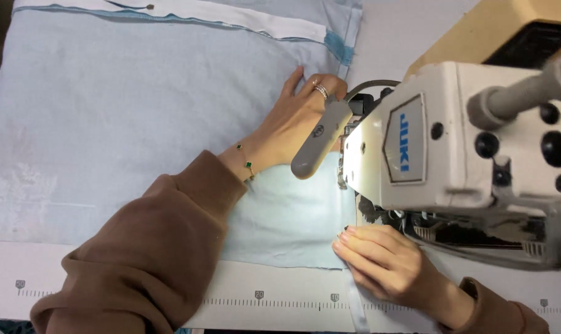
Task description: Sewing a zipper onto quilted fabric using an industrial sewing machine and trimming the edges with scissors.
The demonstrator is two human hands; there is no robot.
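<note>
Head view — left hand [296,120] flat on fabric [107,124] | right hand [379,256] pinning its edge

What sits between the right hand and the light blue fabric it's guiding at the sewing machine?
Nothing visible. The right hand rests its fingers directly on the light blue fabric beside the sewing machine. The left hand lies flat on the fabric behind the grey lever.

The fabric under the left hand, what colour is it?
Pale blue fabric, clearest in the head view.
</note>
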